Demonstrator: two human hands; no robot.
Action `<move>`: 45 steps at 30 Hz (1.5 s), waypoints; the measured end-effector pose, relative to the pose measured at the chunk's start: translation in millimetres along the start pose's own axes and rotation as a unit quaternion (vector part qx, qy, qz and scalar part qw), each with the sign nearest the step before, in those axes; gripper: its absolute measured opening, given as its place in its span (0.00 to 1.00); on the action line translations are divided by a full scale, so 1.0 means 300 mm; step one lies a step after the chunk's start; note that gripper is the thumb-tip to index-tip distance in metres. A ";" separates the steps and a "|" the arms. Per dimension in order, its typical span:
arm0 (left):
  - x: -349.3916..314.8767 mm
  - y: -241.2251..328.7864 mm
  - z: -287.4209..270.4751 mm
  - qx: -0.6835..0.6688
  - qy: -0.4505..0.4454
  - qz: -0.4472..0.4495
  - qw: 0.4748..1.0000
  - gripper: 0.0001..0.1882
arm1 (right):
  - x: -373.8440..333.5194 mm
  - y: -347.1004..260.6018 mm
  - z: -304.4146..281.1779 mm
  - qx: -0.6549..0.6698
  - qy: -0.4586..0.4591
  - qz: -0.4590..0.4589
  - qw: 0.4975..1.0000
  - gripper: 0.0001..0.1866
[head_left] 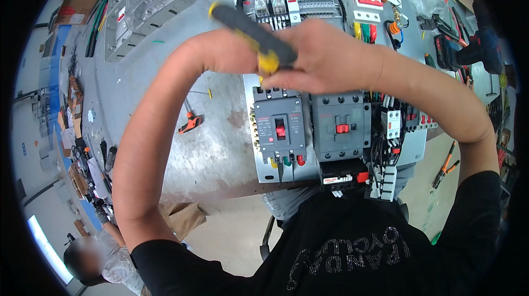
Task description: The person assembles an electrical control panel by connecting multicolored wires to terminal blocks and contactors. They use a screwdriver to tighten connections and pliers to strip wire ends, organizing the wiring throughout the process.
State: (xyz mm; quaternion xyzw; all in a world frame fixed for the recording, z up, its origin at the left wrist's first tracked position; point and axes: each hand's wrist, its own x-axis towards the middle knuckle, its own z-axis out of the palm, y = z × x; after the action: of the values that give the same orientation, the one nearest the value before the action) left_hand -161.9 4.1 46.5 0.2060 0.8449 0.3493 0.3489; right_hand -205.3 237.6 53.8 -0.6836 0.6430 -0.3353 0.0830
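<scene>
Both arms are bent and make a big ring over the counter [182,166]. The left arm comes up from the low left side, then turns in at the wrist, so the left hand [228,52] points to the right. The right arm bends hard at the elbow and comes in from the right side, with the right hand [325,56] pointing left. The two hands meet near the middle, with the backs of both showing.

A black and yellow tool [250,29] is up in the air between them. It leans, with one end up by the left hand and the other end down in the right hand. The right grip is closed around that low end, with the thumb below it. The left hand is just behind the tool. The tool covers its fingertips, so I can't tell if the left grip is wide or narrow, or what it holds.

Under the hands is a metal plate [307,170] full of parts. Just below the hands on it sit a dark gray box with a red switch [281,125] and, beside it, a bigger gray block [341,114]. An orange and black tool [190,124] lies on the counter to the left.
</scene>
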 end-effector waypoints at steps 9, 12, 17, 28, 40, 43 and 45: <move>-0.048 0.003 0.035 -0.075 0.122 -0.015 0.990 0.26 | 0.016 -0.041 0.004 0.051 -0.026 0.050 0.997 0.13; -0.048 0.035 0.038 0.002 0.148 -0.021 0.989 0.16 | 0.016 -0.051 0.014 0.027 -0.021 0.013 0.999 0.12; -0.042 0.058 0.053 0.109 0.189 -0.060 0.974 0.20 | 0.022 -0.068 0.002 -0.006 -0.027 -0.010 1.000 0.11; -0.033 0.050 0.005 0.014 0.100 -0.076 0.992 0.08 | 0.009 -0.070 -0.022 0.052 -0.050 0.032 0.997 0.11; 0.052 0.035 -0.015 0.060 0.087 -0.180 0.978 0.16 | 0.043 -0.082 -0.029 0.020 -0.060 0.055 0.996 0.10; 0.037 0.043 -0.019 0.117 0.082 -0.075 0.987 0.18 | 0.044 -0.061 -0.032 0.031 -0.052 0.055 0.997 0.11; 0.070 0.018 -0.004 0.123 0.075 -0.165 0.976 0.18 | 0.032 -0.049 -0.003 0.030 -0.036 0.019 0.999 0.11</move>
State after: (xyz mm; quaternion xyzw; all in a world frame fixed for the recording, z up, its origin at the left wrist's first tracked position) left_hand -176.3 19.5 41.7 0.0784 0.9274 0.1952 0.3094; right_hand -194.1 231.1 65.9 -0.6802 0.6421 -0.3277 0.1328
